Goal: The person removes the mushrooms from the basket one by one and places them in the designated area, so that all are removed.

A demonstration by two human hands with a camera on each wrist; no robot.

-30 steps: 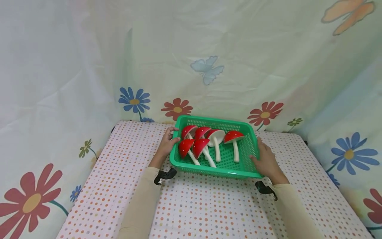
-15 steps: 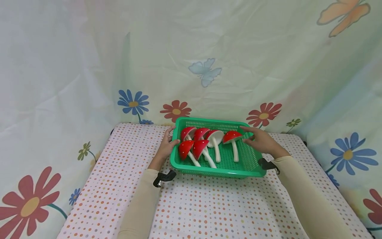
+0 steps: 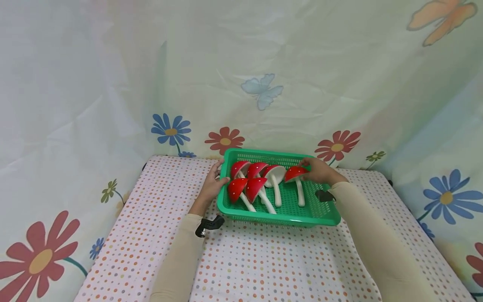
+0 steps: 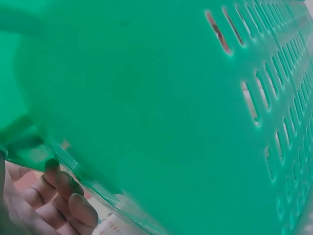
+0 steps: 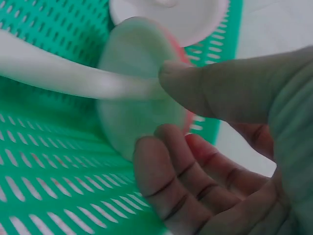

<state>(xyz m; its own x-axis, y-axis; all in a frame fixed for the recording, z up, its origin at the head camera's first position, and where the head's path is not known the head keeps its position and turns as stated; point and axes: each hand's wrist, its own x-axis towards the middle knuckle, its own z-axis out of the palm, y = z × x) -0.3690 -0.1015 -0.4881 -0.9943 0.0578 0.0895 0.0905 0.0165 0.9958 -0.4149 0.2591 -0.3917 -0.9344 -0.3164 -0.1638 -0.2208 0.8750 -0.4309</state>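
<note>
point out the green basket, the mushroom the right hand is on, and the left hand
green basket [image 3: 279, 219], head view, near rim
rightmost toy mushroom [image 3: 292, 173], head view, red cap
left hand [image 3: 212, 186], head view, back of the hand by the basket's left rim

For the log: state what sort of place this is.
Probably a staged play or recording corner: a table under a polka-dot cover, flower-and-butterfly cloth walls, and a green basket of toy mushrooms.

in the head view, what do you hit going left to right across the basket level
left hand → green basket, left rim → cluster of red-capped mushrooms → lone mushroom → right hand
</note>
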